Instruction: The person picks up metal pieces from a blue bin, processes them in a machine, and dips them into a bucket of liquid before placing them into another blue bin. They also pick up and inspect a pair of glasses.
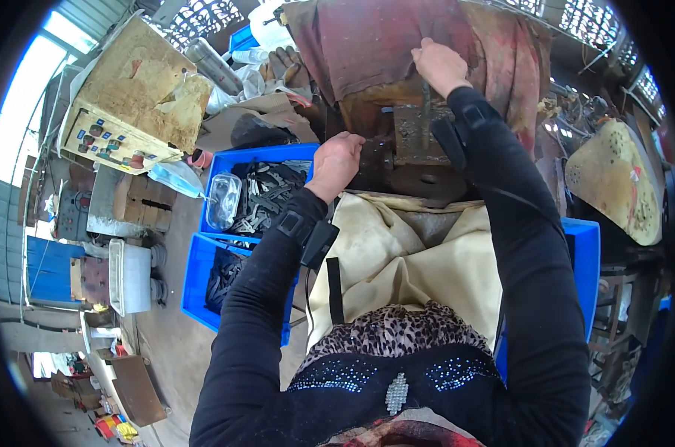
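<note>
My left hand (337, 164) is closed with its fingers curled together, between the upper blue bin and the machine. Whatever its fingers may hold is too small or hidden to make out. Farther up, my right hand (441, 67) is closed in front of the dark red cloth (382, 45) draped over the machine. I cannot tell what is in it. Below that hand stands a worn metal block (415, 134) with an upright rod, above a dark round plate (427, 181). Dark, thin metal pieces (266, 197) fill much of the upper blue bin (266, 153).
A clear plastic box (223, 201) sits in the upper bin's left side. Against it stands a lower blue bin (192, 287) with similar pieces. A control box (140, 89) with knobs is at the upper left. Beige cloth (397, 257) covers my lap. Another blue bin (584, 261) is at right.
</note>
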The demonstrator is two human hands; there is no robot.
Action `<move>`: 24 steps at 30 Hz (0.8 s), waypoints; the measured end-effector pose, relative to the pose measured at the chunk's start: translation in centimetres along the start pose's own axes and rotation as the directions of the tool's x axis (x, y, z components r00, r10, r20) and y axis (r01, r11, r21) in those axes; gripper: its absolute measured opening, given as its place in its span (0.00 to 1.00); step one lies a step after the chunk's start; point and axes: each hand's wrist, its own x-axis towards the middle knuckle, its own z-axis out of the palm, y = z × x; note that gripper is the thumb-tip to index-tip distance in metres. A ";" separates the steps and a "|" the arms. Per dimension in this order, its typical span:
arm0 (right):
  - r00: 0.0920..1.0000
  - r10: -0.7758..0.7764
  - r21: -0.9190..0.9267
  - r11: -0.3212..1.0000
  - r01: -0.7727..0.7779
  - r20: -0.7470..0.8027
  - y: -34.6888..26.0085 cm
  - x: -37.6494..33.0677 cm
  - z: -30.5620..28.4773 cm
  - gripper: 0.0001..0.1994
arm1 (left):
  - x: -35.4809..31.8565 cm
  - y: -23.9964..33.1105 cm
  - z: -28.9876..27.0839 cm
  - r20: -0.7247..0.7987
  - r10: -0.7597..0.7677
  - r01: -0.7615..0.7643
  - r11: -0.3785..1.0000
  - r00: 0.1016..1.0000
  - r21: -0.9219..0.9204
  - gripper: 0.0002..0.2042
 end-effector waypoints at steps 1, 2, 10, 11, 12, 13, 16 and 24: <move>1.000 -0.009 -0.007 1.000 0.009 0.006 0.0 -0.9 -0.5 0.17 | 0.3 -0.2 0.3 0.000 0.013 -0.013 1.000 1.000 0.023 0.08; 0.998 -0.042 -0.005 0.999 0.041 -0.039 0.1 -2.4 -0.9 0.15 | 0.5 -0.3 0.6 0.014 0.015 -0.015 0.999 1.000 0.046 0.10; 0.900 -0.400 0.191 0.883 0.429 -0.172 1.8 -22.2 -3.4 0.08 | 2.6 -0.2 5.5 0.164 0.146 -0.176 0.967 0.976 0.184 0.24; 0.901 -0.417 0.194 0.881 0.432 -0.115 2.1 -24.1 -3.6 0.07 | 2.5 -0.2 6.0 0.200 0.147 -0.184 0.965 0.969 0.186 0.22; 0.901 -0.429 0.178 0.883 0.434 -0.068 2.3 -25.7 -3.7 0.06 | 2.4 -0.2 6.4 0.256 0.132 -0.185 0.964 0.958 0.191 0.20; 0.900 -0.436 0.167 0.886 0.433 -0.019 2.5 -26.9 -3.6 0.06 | 2.3 -0.2 6.9 0.294 0.136 -0.199 0.961 0.946 0.194 0.18; 0.894 -0.448 0.234 0.867 0.440 -0.022 3.0 -29.1 -2.8 0.06 | 1.5 -0.7 8.0 0.391 0.142 -0.222 0.961 0.909 0.167 0.08; 0.885 -0.459 0.249 0.868 0.430 0.075 3.7 -30.1 -2.4 0.08 | 0.9 -2.7 12.2 0.451 0.233 -0.354 0.912 0.862 0.205 0.04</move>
